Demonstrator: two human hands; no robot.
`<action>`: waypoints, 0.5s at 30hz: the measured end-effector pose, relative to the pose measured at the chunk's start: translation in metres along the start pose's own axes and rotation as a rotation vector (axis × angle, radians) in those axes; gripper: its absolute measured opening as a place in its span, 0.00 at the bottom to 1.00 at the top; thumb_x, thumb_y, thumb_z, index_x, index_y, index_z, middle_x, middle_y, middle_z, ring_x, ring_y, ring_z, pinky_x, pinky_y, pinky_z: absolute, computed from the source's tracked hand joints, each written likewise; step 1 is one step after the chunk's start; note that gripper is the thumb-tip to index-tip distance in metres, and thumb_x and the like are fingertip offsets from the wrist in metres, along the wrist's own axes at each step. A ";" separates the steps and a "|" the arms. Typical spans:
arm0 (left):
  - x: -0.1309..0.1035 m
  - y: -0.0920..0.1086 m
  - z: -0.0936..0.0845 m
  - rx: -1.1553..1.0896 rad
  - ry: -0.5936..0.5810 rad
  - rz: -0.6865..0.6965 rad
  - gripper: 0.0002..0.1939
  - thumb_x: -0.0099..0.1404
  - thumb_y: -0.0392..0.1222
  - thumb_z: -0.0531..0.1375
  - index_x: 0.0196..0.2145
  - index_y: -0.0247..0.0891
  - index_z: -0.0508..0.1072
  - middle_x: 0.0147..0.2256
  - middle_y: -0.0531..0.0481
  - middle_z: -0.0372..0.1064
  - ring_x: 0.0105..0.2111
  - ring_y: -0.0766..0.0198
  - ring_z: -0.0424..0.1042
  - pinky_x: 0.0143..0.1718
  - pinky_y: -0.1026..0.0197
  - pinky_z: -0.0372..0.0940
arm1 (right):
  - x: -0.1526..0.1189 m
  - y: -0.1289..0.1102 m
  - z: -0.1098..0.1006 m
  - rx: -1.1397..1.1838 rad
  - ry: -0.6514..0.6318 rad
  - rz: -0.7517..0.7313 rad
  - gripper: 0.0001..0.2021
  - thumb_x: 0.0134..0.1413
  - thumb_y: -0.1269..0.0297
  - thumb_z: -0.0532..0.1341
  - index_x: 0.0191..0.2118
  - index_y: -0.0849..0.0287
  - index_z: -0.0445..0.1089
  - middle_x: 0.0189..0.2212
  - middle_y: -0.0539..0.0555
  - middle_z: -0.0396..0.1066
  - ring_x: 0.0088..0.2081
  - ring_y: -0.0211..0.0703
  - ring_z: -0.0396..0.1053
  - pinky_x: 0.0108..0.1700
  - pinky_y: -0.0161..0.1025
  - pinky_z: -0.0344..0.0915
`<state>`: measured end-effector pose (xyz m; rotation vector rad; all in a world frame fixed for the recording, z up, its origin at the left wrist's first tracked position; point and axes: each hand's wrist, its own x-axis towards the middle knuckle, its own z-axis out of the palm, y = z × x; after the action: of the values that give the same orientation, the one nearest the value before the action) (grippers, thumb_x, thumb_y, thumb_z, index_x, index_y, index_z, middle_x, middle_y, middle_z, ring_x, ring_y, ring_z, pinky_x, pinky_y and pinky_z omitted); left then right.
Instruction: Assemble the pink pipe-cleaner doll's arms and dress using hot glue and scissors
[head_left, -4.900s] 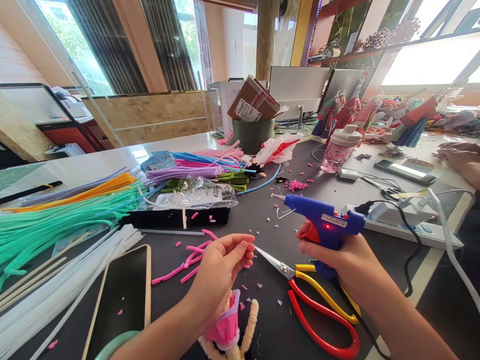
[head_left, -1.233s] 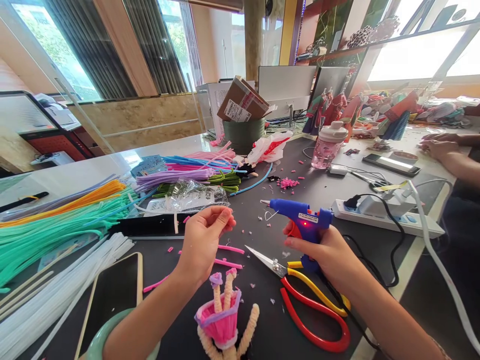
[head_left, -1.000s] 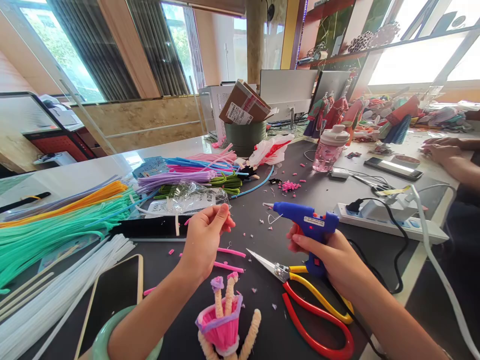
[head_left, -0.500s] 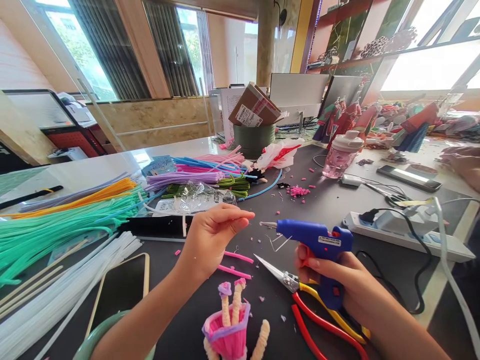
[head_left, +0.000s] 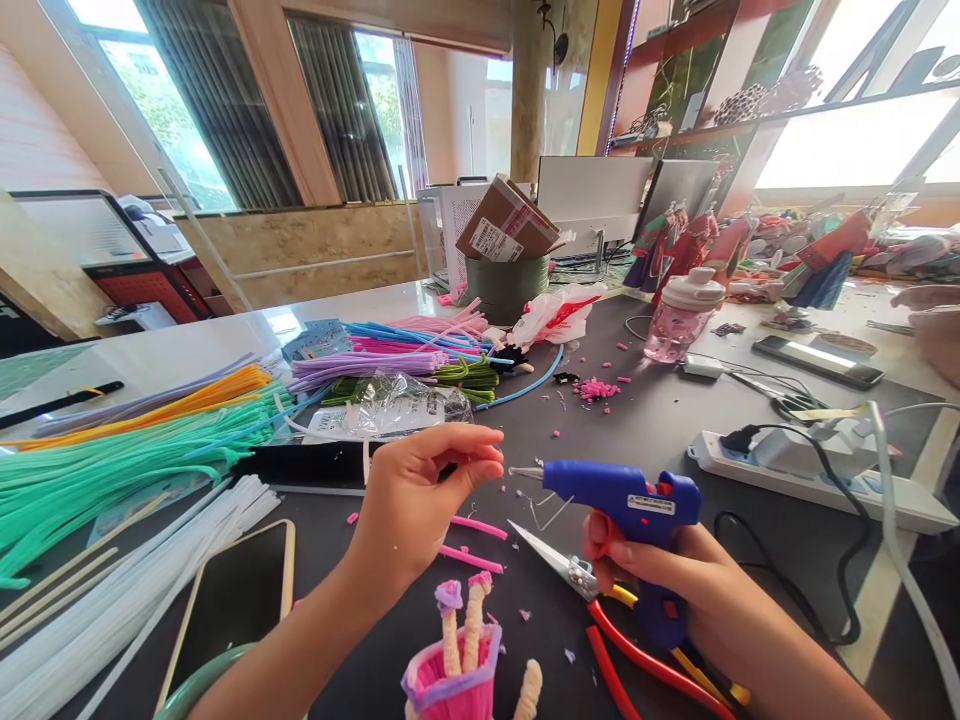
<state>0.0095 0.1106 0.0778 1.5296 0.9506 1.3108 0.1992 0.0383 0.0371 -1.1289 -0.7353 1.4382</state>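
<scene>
My right hand [head_left: 667, 565] is wrapped round the handle of a blue hot glue gun [head_left: 615, 490], its fingers at the red trigger. The metal nozzle points left, close to the fingertips of my left hand [head_left: 420, 500], with thin glue strings hanging under it. My left thumb and finger are pinched together; whatever is between them is too small or hidden to make out. Below the hands a pink and purple figure of pipe cleaners [head_left: 457, 675] stands upside down, legs up. Beside it lie open scissors [head_left: 566, 572] with red and yellow handles, and pink pipe cleaner pieces [head_left: 472, 558].
Bundles of green pipe cleaners [head_left: 135, 470] and white sticks [head_left: 172, 560] lie left, near a phone [head_left: 232, 600]. A power strip [head_left: 810, 480] with cables and a pink bottle [head_left: 682, 315] stand right. Pink scraps [head_left: 596, 388] are scattered behind. Another person's hand [head_left: 934, 325] is at the right edge.
The glue gun has moved slightly left and down, so its nozzle is nearer my left fingertips. My left fingers have curled more. The other person's hand has shifted.
</scene>
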 end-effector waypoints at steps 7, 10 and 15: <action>0.002 -0.003 0.000 0.010 0.004 -0.002 0.12 0.48 0.27 0.67 0.27 0.44 0.80 0.24 0.54 0.76 0.27 0.64 0.75 0.32 0.66 0.70 | 0.002 0.003 -0.006 -0.044 -0.025 0.006 0.15 0.32 0.57 0.72 0.28 0.60 0.75 0.26 0.53 0.72 0.25 0.40 0.68 0.32 0.38 0.64; 0.003 -0.003 0.001 0.024 -0.017 -0.007 0.11 0.49 0.27 0.66 0.27 0.44 0.80 0.25 0.54 0.77 0.28 0.64 0.75 0.33 0.65 0.71 | 0.002 0.004 -0.008 -0.070 -0.032 0.003 0.15 0.34 0.57 0.71 0.29 0.60 0.74 0.26 0.52 0.71 0.26 0.40 0.68 0.33 0.38 0.64; 0.002 -0.007 0.001 0.136 -0.051 0.041 0.10 0.53 0.30 0.65 0.30 0.44 0.80 0.27 0.53 0.78 0.30 0.63 0.76 0.35 0.65 0.70 | 0.001 0.003 -0.006 -0.059 -0.028 0.005 0.14 0.33 0.57 0.72 0.28 0.60 0.75 0.26 0.53 0.72 0.25 0.41 0.68 0.32 0.38 0.64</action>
<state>0.0109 0.1148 0.0715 1.6865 0.9975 1.2510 0.2039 0.0381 0.0314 -1.1581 -0.7995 1.4469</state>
